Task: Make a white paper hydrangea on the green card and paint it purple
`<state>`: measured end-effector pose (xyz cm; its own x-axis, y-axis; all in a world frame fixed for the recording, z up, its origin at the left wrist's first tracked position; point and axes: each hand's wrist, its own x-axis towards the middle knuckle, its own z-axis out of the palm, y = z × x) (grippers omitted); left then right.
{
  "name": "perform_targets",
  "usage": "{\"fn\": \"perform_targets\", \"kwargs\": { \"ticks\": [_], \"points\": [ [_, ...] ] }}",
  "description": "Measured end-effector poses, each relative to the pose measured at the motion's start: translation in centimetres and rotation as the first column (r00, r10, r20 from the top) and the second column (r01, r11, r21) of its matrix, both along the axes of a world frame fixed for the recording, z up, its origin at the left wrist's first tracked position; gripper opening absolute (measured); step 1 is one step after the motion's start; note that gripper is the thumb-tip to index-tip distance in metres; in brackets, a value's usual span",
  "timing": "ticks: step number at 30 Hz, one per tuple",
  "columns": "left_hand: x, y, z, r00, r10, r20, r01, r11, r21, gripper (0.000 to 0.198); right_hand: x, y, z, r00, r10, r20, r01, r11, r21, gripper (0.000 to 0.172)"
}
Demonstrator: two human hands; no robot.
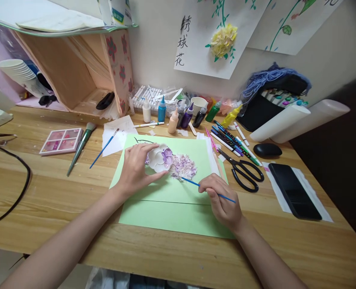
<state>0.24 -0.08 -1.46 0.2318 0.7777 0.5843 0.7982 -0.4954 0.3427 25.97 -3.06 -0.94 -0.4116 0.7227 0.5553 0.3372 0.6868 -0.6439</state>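
Green paper (165, 216) lies on the wooden desk with a cluster of small purple and white pieces (184, 166) on it. My left hand (138, 166) grips a white flower-shaped palette (157, 159) with purple paint in some wells, tilted just left of the cluster. Between the fingers of my right hand (221, 196) is a thin blue brush (190, 182), its tip at the lower edge of the cluster. Part of the paper beneath the palette is hidden.
Black scissors (247, 172), pens (228, 138) and a phone (295, 190) lie to the right. Paint bottles (187, 116) stand behind the paper. At left are a large brush (82, 148), another blue brush (104, 148) and a pink palette box (61, 141).
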Motion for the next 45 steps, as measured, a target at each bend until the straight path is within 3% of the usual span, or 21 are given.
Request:
{"fn": "perform_targets", "kwargs": {
  "ticks": [16, 21, 28, 37, 45],
  "points": [
    [0.1, 0.0, 0.0, 1.000, 0.020, 0.009, -0.020, 1.000, 0.009, 0.062, 0.1, 0.1, 0.3, 0.996, 0.074, 0.048, -0.077, 0.995, 0.064, 0.031],
    [0.0, 0.0, 0.0, 1.000, 0.025, 0.011, -0.025, 1.000, 0.014, 0.062, 0.3, -0.1, 0.3, 0.999, 0.038, -0.030, -0.035, 0.996, 0.084, 0.031],
    [0.0, 0.1, -0.1, 0.997, 0.066, 0.031, -0.066, 0.998, 0.013, 0.064, -0.4, -0.4, 0.4, 0.990, 0.136, 0.037, -0.139, 0.985, 0.102, 0.029],
    [0.1, 0.1, 0.0, 0.996, 0.077, 0.039, -0.078, 0.997, 0.013, 0.064, -1.4, -0.8, 0.1, 0.956, 0.101, 0.275, -0.188, 0.932, 0.311, 0.039],
    [0.0, 0.1, -0.2, 0.996, 0.079, 0.040, -0.079, 0.997, 0.010, 0.065, -1.3, -0.9, 0.5, 0.945, -0.007, 0.327, -0.149, 0.880, 0.450, 0.034]
  ]
}}
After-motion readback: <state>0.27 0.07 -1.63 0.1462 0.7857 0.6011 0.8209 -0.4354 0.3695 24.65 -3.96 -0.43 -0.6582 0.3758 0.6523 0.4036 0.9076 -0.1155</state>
